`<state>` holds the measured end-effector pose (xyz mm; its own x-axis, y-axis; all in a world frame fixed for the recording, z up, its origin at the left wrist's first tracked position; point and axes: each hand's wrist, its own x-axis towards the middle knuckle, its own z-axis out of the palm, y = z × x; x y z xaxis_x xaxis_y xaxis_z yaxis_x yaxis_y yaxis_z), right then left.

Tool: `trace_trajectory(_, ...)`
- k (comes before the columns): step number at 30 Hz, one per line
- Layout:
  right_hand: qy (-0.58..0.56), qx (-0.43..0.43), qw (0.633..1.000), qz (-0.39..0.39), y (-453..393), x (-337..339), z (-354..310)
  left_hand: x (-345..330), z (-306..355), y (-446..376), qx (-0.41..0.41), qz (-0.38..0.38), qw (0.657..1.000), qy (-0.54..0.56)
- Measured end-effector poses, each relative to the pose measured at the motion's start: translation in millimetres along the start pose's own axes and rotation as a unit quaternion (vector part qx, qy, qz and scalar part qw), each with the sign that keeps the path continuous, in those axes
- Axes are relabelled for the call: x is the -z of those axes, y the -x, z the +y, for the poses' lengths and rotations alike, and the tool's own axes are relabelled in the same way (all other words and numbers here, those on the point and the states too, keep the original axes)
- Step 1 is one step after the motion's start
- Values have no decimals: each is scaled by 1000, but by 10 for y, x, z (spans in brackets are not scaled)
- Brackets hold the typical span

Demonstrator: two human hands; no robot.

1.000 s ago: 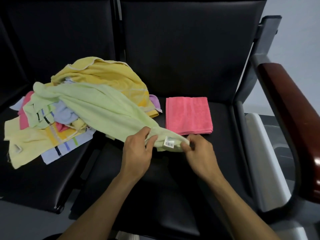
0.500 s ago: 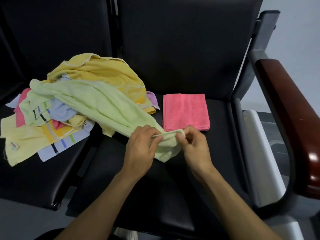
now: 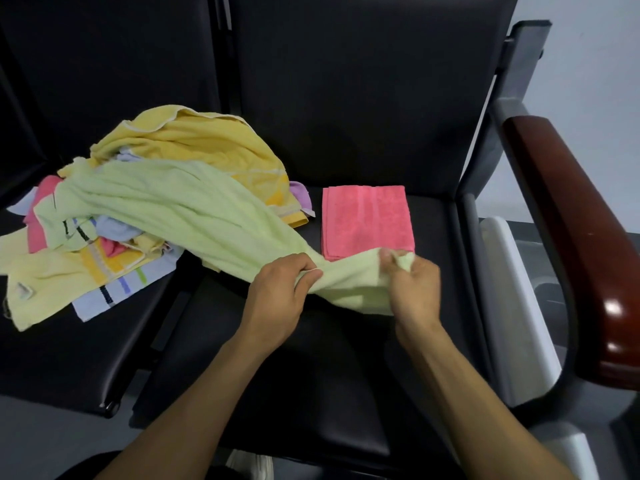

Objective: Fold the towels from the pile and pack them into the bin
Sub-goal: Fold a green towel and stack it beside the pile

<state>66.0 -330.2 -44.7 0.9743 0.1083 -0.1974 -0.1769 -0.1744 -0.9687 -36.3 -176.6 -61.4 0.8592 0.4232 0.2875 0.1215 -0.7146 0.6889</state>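
A long light-green towel trails from the heap of towels on the left seat across to the middle seat. My left hand grips its bunched edge. My right hand pinches the towel's end, a short way to the right. Between the two hands the cloth is stretched and sags. Just behind my right hand, a pink towel lies folded flat on the black seat. The heap holds yellow, pink, blue and striped towels. No bin is recognisable.
A dark red armrest on a grey frame borders the seat on the right. A white object sits below it. The black backrest rises behind the towels.
My right hand has moved to the right and drawn the green towel's end out from my left hand. The cloth between them is wider now. The white label is out of sight.
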Motion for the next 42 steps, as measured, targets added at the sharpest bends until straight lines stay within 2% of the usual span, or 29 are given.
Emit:
trace_trajectory(1, 4, -1, 999, 50, -50, 44, 7, 6, 2, -2, -7, 4, 1000, -3)
trace_trajectory(2, 15, 13, 998, 61, -87, 96, 11, 13, 13, -5, -17, 8, 1000, -2)
trace_trajectory(3, 36, 46, 998, 36, -122, 149, 24, 21, 32, -8, -28, 9, 1000, 0)
trace_trajectory(4, 61, 90, 994, -29, -104, 183, -2, 28, 57, -11, -40, 7, 999, 2)
trace_trajectory(6, 126, 162, 955, -212, -17, 177, -30, 27, 109, -9, -60, -7, 998, 10)
trace_trajectory(8, 177, 190, 912, -317, 59, 132, -12, 3, 151, -1, -74, -22, 997, 15)
trace_trajectory(10, 222, 213, 907, -287, 73, 113, 11, -26, 155, 4, -76, -28, 997, 10)
trace_trajectory(15, 259, 171, 951, -7, -10, 258, -57, 10, 35, -29, -40, 7, 999, -28)
trace_trajectory(17, 236, 145, 960, 48, -57, 339, -43, 26, 35, -36, -40, 11, 999, -22)
trace_trajectory(19, 220, 154, 963, 9, -83, 365, -26, 20, 84, -31, -56, -2, 998, 0)
trace_trajectory(20, 213, 169, 961, -51, -56, 351, -35, 13, 112, -26, -64, -12, 998, 15)
trace_trajectory(22, 217, 193, 935, -204, 27, 283, -42, -5, 160, -18, -72, -37, 996, 43)
trace_trajectory(24, 247, 227, 897, -289, 50, 207, 24, -25, 191, -6, -67, -58, 994, 56)
trace_trajectory(25, 257, 241, 890, -288, 47, 181, 56, -31, 198, 1, -60, -65, 995, 55)
trace_trajectory(27, 248, 252, 903, -243, 34, 167, 56, -38, 178, 7, -40, -70, 996, 39)
trace_trajectory(29, 246, 228, 933, -129, 2, 196, 23, -33, 137, 5, -11, -66, 998, 6)
trace_trajectory(31, 244, 188, 951, -15, -24, 262, -25, -7, 76, -8, 14, -32, 999, -28)
trace_trajectory(32, 240, 168, 956, 14, -32, 291, -39, 11, 54, -18, 20, -12, 999, -33)
trace_trajectory(34, 221, 157, 962, -15, -71, 315, -21, 34, 59, -33, 11, -13, 1000, -11)
trace_trajectory(36, 191, 172, 955, -151, -3, 286, -50, 29, 146, -18, -38, -57, 997, 24)
trace_trajectory(38, 225, 185, 913, -284, 53, 214, -3, -9, 235, 16, -79, -90, 992, 43)
trace_trajectory(40, 277, 226, 886, -297, 84, 151, 40, -39, 241, 21, -67, -86, 993, 46)
trace_trajectory(42, 282, 257, 897, -224, 47, 156, 57, -51, 170, 8, -24, -85, 996, 7)
